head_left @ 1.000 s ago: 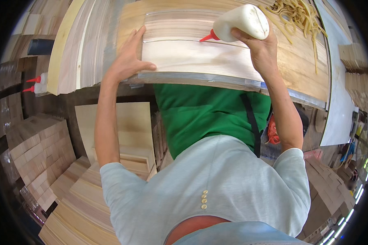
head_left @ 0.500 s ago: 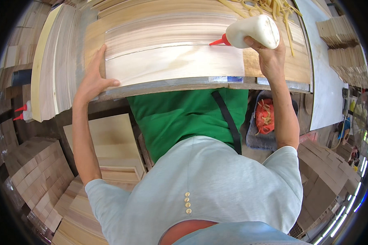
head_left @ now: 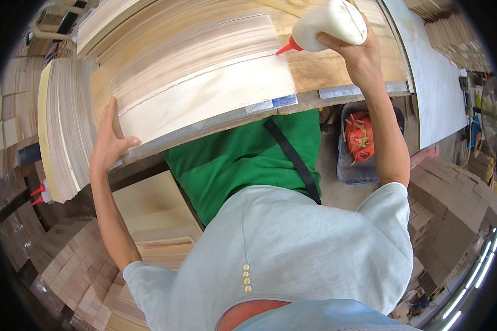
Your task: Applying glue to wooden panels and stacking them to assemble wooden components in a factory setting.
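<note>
Far left, two red-tipped bottles [head_left: 41, 193] sit beside a stack of thin boards [head_left: 66, 129] standing on edge. Next comes the left hand [head_left: 109, 144], thumb and fingers spread wide, braced at the left end of the work, the thumb by the near corner of a pale board [head_left: 210, 102]. That board lies flat along the near side of the workbench [head_left: 334, 71], with striped wood [head_left: 199, 60] right behind it and a thin line running between the two.

Follow that line rightward and here's the red nozzle [head_left: 289, 46], tilted down at the right end of the seam; whether its tip actually touches wood is hard to tell from here. Behind it, the white bottle [head_left: 330, 25] is tipped over, gripped firmly by the right hand [head_left: 359, 55], thumb wrapped on its near side. Below that forearm, a dark bin [head_left: 352, 175] holds a red bag [head_left: 361, 132].
</note>
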`<act>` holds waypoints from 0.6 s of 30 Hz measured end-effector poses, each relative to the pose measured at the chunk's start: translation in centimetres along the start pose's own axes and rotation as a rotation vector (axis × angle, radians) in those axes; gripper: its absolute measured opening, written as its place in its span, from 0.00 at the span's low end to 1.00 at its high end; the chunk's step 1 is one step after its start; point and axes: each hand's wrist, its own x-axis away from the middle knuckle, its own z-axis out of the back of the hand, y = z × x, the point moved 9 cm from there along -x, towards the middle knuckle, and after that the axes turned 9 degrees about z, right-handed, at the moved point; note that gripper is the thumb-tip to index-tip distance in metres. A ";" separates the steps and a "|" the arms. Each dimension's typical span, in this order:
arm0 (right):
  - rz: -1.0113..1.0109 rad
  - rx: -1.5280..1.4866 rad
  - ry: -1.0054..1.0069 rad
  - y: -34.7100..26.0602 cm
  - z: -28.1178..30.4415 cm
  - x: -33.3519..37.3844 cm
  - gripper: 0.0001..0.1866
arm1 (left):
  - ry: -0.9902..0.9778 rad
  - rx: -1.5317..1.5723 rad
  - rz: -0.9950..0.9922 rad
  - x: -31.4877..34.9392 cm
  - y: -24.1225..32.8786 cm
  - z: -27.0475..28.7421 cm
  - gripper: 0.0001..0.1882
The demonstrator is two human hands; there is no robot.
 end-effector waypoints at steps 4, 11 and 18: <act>-0.133 -0.012 0.075 0.0 1.7 0.4 0.30 | -0.005 0.008 -0.005 0.0 0.3 0.0 0.61; -0.153 -0.540 0.410 4.0 3.9 1.3 0.22 | -0.002 -0.110 -0.260 0.1 8.8 -3.1 0.59; -0.182 -0.727 0.650 10.4 2.1 -0.5 0.18 | -0.091 -0.197 -0.315 -1.4 14.9 -7.1 0.62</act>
